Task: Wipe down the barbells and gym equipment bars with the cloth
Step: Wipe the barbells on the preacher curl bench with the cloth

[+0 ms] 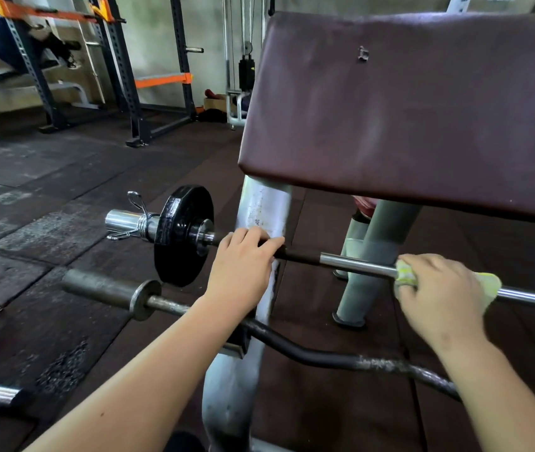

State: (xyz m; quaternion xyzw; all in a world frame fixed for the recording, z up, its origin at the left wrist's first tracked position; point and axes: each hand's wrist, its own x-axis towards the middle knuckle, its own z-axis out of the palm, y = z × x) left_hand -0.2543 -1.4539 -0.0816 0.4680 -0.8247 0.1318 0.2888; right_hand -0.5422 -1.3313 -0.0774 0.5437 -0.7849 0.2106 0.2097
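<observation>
Gripping a chrome barbell [357, 266] with both bare hands, a person faces a worn maroon pad [422, 102] that fills the upper right of the view. The barbell runs crosswise just below the pad's front edge.

Below the pad's left corner, the left hand [243, 265] has its fingers curled over a dark section of the bar, beside the white post [266, 203] that holds the pad up. Below the pad's middle, the right hand [439, 288] is closed around a yellow-and-white cloth [489, 283]. The cloth is wrapped round the shiny shaft and bunches out on either side of the fist.

Left of the pad, past the left hand, a black weight plate [184, 233] sits on the barbell's sleeve with a spring collar [138, 216] outside it. Lower than the pad and nearer the camera, a dull curved bar [324, 357] lies across the same frame. Far beyond the pad's left side, a black and orange rack [122, 60] stands on dark rubber floor [47, 158].
</observation>
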